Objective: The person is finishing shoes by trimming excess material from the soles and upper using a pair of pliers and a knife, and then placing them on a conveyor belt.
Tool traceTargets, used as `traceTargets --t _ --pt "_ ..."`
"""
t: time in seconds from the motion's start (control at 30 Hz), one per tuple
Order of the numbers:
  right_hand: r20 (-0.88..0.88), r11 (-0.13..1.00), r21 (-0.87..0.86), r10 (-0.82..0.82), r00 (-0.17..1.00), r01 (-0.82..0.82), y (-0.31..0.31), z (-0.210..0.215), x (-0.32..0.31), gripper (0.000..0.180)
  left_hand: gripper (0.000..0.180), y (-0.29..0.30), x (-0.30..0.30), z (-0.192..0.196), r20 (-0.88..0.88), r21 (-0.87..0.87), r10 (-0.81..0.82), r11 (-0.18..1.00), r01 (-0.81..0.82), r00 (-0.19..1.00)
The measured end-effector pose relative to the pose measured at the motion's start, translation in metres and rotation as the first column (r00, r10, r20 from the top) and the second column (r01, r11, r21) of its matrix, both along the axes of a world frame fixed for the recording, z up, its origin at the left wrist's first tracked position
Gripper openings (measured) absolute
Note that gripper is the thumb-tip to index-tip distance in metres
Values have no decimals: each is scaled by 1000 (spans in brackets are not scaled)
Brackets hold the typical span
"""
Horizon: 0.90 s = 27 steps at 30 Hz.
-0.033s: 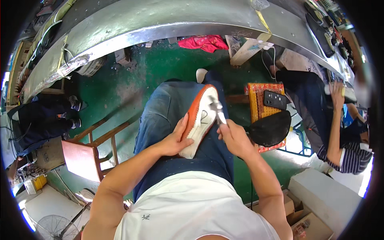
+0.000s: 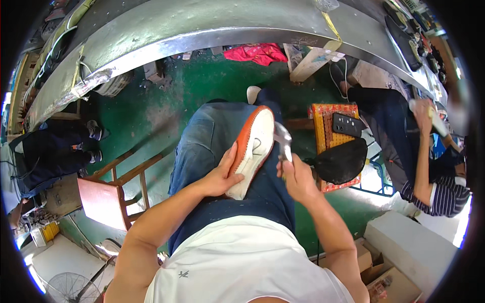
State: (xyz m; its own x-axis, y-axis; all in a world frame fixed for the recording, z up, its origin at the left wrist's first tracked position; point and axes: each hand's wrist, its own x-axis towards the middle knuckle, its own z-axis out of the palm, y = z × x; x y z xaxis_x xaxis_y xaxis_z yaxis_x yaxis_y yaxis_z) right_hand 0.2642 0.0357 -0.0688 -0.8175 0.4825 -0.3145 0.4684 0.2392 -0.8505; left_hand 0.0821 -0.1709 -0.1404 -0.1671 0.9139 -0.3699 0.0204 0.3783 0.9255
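A shoe [image 2: 256, 146] with an orange upper and a whitish underside lies sole up across my lap, its toe pointing away. Dark stitch-like marks run along its edge, and a dark curved mark sits on the pale face. My left hand [image 2: 224, 174] grips the shoe near the heel, fingers along the orange side and thumb on the pale underside. Just right of the shoe, a metal hammer [image 2: 284, 137] is held in my right hand [image 2: 297, 178]. Its head is slightly blurred and looks apart from the sole. The rest of its handle is hidden by my fist.
Ahead runs a metal-edged bench [image 2: 212, 38]. To the right, a stool [image 2: 323, 121] with a beaded top carries a phone [image 2: 347, 125] and a black pad [image 2: 342, 161]. A wooden chair [image 2: 103, 199] stands left. Beyond the stool sits a co-worker [image 2: 429, 166]; another person [image 2: 45, 151] is left.
My right hand and the hammer have shifted right, from over the shoe's sole to beside it. The shoe and my left hand stay nearly still. The co-worker's hand at right has moved slightly.
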Motion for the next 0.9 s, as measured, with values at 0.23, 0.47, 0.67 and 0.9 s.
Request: traceTargets --t 0.23,0.47,0.67,0.9 --pt "40 995 -40 -91 995 93 -21 -33 17 36 96 6 -4 -11 25 -31 41 999 -40 999" --pt "-38 874 -432 -266 963 224 -3 -67 34 46 78 8 -37 37 424 -6 221 970 -242 878" --pt "59 796 -575 -189 980 188 8 -106 41 47 79 67 -145 180 403 296 288 857 -421 869" --pt "166 683 -702 -115 979 199 59 -116 0 46 74 288 -399 231 -261 316 418 889 -332 870"
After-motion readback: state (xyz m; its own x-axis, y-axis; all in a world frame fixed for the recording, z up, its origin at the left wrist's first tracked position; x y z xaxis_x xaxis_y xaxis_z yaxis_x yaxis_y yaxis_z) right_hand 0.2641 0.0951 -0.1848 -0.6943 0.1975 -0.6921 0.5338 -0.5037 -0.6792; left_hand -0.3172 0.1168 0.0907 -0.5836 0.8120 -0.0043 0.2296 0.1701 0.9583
